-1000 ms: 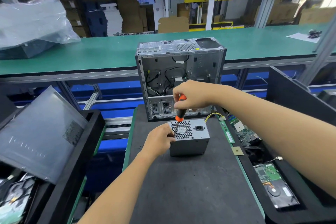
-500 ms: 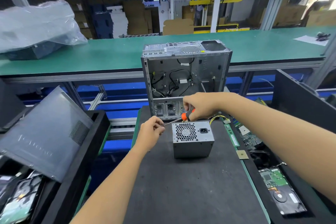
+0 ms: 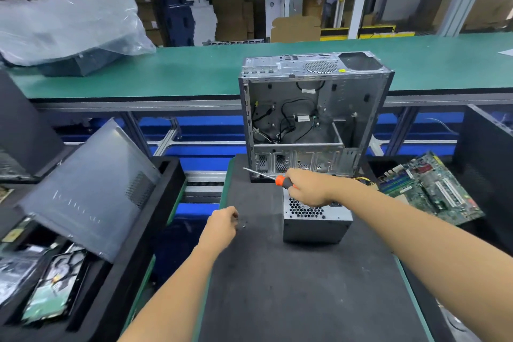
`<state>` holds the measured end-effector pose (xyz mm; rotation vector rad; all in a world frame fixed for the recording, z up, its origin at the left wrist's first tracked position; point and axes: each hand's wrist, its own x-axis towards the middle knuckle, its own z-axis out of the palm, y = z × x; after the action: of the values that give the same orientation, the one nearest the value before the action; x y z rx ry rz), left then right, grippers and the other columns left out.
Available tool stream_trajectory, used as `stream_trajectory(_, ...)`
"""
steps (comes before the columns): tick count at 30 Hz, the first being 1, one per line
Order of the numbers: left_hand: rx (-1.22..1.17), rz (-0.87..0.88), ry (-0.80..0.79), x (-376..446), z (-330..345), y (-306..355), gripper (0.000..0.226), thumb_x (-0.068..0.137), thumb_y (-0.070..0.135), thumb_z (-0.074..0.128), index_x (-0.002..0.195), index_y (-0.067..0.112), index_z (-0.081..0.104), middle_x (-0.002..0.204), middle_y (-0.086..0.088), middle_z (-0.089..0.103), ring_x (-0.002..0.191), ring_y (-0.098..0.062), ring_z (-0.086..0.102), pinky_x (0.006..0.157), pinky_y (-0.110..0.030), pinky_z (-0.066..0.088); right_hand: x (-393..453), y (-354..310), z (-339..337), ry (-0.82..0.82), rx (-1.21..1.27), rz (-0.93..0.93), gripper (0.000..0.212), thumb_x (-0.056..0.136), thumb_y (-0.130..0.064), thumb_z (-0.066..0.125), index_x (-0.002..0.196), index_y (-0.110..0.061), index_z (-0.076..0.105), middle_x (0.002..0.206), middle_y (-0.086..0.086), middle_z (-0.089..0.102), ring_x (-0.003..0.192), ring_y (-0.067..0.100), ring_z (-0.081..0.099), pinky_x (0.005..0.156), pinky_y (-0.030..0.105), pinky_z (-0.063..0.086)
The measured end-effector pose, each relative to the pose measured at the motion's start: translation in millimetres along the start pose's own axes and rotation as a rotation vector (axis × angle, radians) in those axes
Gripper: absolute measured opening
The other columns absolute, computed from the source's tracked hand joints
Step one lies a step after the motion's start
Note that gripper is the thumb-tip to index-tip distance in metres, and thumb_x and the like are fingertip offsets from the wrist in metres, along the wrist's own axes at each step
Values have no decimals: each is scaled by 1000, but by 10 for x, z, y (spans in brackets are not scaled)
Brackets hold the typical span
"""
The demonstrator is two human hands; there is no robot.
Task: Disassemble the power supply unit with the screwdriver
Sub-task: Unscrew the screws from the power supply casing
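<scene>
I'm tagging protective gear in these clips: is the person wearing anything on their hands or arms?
No. The left hand and right hand are both bare, with no gloves. Both forearms are uncovered as far as the frame shows: no sleeves, and no watch, strap or wristband visible at either wrist. Rings cannot be made out at this size.

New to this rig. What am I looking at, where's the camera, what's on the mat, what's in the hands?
No robot here: a person's two bare arms, filmed by one wide-angle camera worn on the head, looking forward and down. On the dark mat sits a grey power supply unit; behind it stands an opened, gutted computer case. The right hand grips an orange-handled screwdriver, its shaft pointing left, off the unit. The left hand is at the mat beside small dark bits, perhaps screws; too small to tell. A motherboard lies to the right.
</scene>
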<state>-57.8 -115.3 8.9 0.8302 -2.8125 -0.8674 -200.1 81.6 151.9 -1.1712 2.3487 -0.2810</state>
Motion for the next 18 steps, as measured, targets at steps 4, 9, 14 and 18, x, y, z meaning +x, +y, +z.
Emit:
stream_trajectory(4, 26, -74, 1, 86, 66, -103, 13, 86, 1, 53, 88, 5, 65, 88, -12, 65, 83, -30, 62, 73, -38, 54, 44, 2, 10, -25, 15, -58, 20, 101, -18, 36, 83, -12, 32, 69, 2, 33, 58, 17, 26, 52, 27, 24)
stream_trajectory(9, 82, -109, -27, 211, 145, -199, 16, 83, -1, 53, 85, 5, 68, 91, -11, 65, 84, -29, 61, 75, -36, 52, 122, 71, 12, -59, 31, -80, 15, 96, -14, 39, 83, -11, 33, 73, 7, 31, 65, 21, 24, 56, 34, 21)
stream_trajectory(14, 82, -103, -70, 261, 217, -248, 24, 83, -2, 50, 89, 10, 70, 97, -12, 65, 90, -29, 60, 78, -35, 52, 192, 142, -12, -73, -26, -52, 6, 93, -12, 40, 88, -9, 40, 74, 9, 43, 63, 22, 34, 55, 34, 27)
stream_trajectory(18, 53, -114, -101, 278, 190, -265, 27, 83, -4, 50, 91, 12, 70, 96, -9, 64, 89, -27, 61, 78, -35, 54, 223, 169, -49, -84, -62, -26, 13, 94, -13, 43, 103, -7, 51, 86, 5, 54, 73, 21, 46, 65, 35, 37)
